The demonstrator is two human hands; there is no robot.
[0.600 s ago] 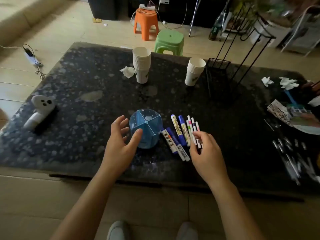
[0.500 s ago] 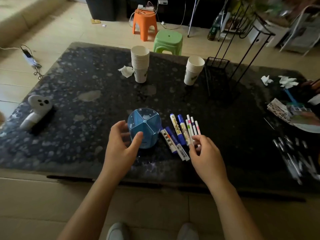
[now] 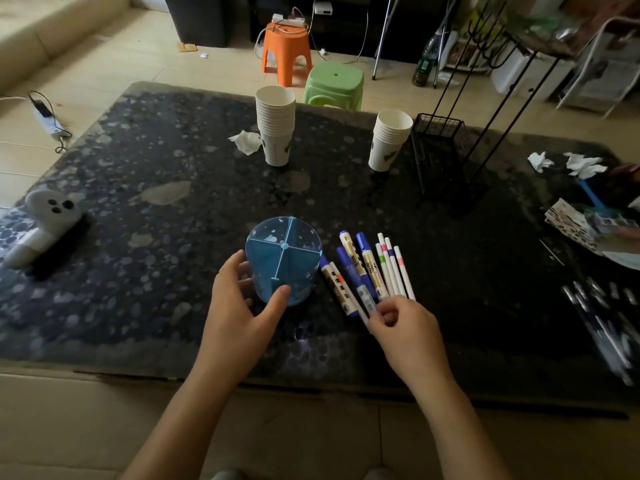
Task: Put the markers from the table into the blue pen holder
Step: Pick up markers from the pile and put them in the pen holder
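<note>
Two stacks of paper cups [image 3: 276, 126] [image 3: 391, 140] stood at upper centre of the dark table [image 3: 138, 188], a crumpled tissue [image 3: 246, 141] beside the left one. Behind were an orange stool [image 3: 286, 50] and a green stool [image 3: 334, 85].

L hand [image 3: 239, 317] by blue holder [image 3: 282, 261]

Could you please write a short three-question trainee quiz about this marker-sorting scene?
1. True or false: some markers already stand inside the blue pen holder.
2. Which hand touches the holder's side? A) left hand B) right hand
3. Fill in: the markers lie on the table to the ______ of the holder.

Key
1. False: its divided compartments look empty.
2. A: the thumb and fingers rest against its wall, while the right hand's fingertips are at the markers' near ends.
3. Right.
</note>
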